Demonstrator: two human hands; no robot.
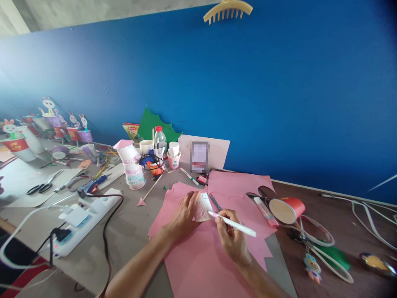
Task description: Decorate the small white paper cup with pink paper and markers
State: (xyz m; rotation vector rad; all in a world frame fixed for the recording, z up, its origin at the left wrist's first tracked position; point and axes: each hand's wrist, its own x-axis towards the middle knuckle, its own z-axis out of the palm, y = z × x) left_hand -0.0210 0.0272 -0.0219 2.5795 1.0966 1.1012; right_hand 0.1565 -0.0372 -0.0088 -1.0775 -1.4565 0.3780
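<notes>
My left hand (183, 213) is closed around the side of a small white paper cup (201, 210) that lies over the pink paper. Pink crosshatched lines and a small blue drawing mark the cup. My right hand (232, 236) grips a white marker (240, 227), its pink tip at the cup's right edge. Sheets of pink paper (198, 265) with jagged edges spread beneath both hands. Just beyond the cup lie scissors (214, 201), partly hidden by the right hand. A pink-labelled tube (266, 212) rests to the right of that hand.
A stacked paper-cup tower (132, 165) with a pink cone top stands left. Behind are a red-capped bottle (159, 140) and a pink cup (174, 159). A power strip (85, 223) with cables lies left; a red cup (288, 209) is tipped over at right.
</notes>
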